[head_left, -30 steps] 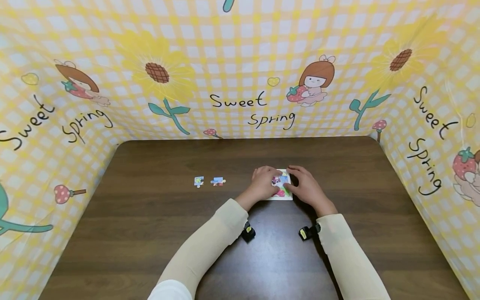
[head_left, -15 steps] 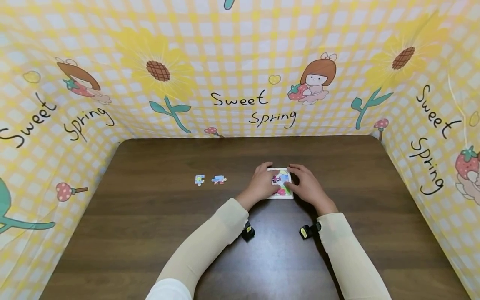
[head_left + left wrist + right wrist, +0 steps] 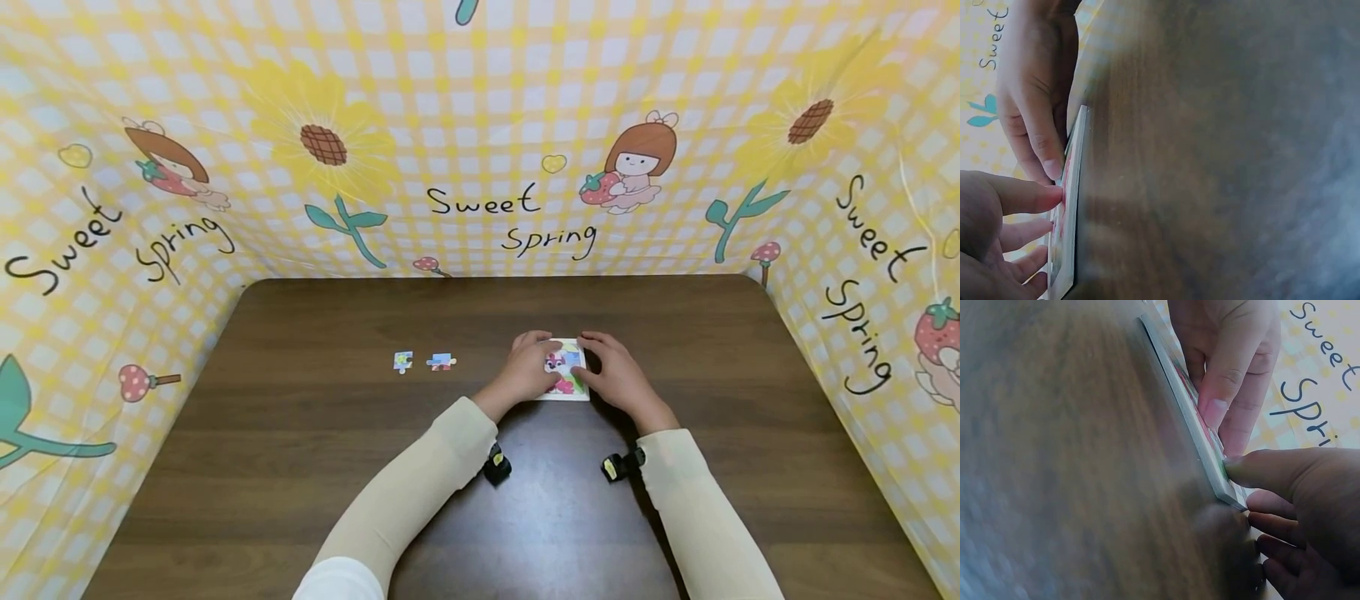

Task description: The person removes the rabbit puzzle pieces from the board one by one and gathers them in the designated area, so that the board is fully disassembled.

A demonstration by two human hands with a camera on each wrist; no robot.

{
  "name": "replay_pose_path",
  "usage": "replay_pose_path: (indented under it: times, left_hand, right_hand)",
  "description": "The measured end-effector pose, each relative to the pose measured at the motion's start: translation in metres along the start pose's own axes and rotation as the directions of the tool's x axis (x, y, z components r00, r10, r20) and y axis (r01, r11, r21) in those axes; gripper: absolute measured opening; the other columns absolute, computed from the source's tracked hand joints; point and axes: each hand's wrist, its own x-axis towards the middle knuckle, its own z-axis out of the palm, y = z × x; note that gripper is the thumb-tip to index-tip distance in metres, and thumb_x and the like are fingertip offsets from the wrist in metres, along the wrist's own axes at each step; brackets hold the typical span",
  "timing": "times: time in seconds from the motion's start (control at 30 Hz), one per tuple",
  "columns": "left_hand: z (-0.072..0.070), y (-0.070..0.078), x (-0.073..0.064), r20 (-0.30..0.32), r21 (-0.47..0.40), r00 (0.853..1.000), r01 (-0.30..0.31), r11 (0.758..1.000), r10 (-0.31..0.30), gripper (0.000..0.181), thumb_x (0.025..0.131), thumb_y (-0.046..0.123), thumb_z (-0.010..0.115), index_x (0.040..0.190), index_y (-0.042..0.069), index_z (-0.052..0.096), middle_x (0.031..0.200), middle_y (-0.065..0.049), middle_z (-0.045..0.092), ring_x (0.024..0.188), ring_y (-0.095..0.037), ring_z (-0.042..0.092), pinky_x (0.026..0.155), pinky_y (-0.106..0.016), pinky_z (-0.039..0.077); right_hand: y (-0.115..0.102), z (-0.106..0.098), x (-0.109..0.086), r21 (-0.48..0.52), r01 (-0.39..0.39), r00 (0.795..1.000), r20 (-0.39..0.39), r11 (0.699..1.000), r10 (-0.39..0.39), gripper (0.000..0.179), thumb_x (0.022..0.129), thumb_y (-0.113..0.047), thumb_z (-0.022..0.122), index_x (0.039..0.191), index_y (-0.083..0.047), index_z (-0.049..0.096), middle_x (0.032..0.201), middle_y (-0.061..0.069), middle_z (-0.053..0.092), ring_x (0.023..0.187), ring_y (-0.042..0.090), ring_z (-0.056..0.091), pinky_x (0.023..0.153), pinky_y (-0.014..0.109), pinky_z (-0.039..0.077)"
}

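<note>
A small jigsaw puzzle (image 3: 568, 353) in a white-edged tray lies on the brown table, right of its middle in the head view. Its picture is pink, blue and green, partly covered by my hands. My left hand (image 3: 521, 368) holds its left side, thumb on the picture and other fingers toward the far left corner. My right hand (image 3: 621, 377) holds the right side, with its thumb on the picture and its fingers along the edge. Both wrist views show the puzzle edge-on between the two thumbs. Two loose puzzle pieces, one (image 3: 402, 361) farther left than the other (image 3: 442, 362), lie apart from my hands.
The wooden table (image 3: 300, 467) runs back to a yellow checked cloth (image 3: 465, 108) with printed flowers, which stands behind it and along both sides. A black wrist camera (image 3: 497, 464) hangs at my left cuff, another (image 3: 617, 467) at the right.
Both hands stay on the puzzle, with only slight shifts of the left fingers at its far edge. The loose pieces lie where they were; the head view has moved a little.
</note>
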Motion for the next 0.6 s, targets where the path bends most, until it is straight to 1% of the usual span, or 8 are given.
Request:
replay_pose_path:
  times: [0.23,0.33,0.6]
  left_hand:
    - [-0.0007,0.0000,-0.0006,0.005,-0.071,0.999,0.032,0.997,-0.032,0.053,0.085,0.016,0.072,0.136,0.014,0.058,0.148,-0.005,0.040,0.139,-0.029,0.026,0.110,-0.046,0.026]
    - [-0.0008,-0.0002,-0.0009,0.010,-0.093,0.999,0.041,0.995,-0.040,0.053,0.085,0.015,0.072,0.136,0.013,0.058,0.148,-0.005,0.039,0.139,-0.029,0.025,0.111,-0.045,0.026]
    - [-0.0006,-0.0015,-0.0022,0.012,-0.144,0.999,0.036,0.989,-0.035,0.053,0.084,0.012,0.073,0.135,0.011,0.058,0.148,-0.007,0.039,0.140,-0.031,0.023,0.112,-0.045,0.024]
  right_hand:
    - [0.0001,-0.0003,0.0000,-0.004,0.011,1.000,-0.003,1.000,-0.011,0.056,0.091,-0.021,0.070,0.137,0.004,0.051,0.146,0.018,0.042,0.134,0.038,0.037,0.107,0.053,0.031]
    - [0.0006,0.0000,0.0001,-0.005,0.006,1.000,-0.001,1.000,-0.006,0.056,0.091,-0.022,0.069,0.137,0.003,0.051,0.146,0.017,0.042,0.134,0.037,0.037,0.107,0.053,0.032]
    - [0.0000,0.0003,0.0001,-0.006,0.003,1.000,0.009,1.000,-0.003,0.056,0.091,-0.021,0.069,0.138,0.003,0.050,0.146,0.018,0.041,0.135,0.038,0.036,0.108,0.054,0.030]
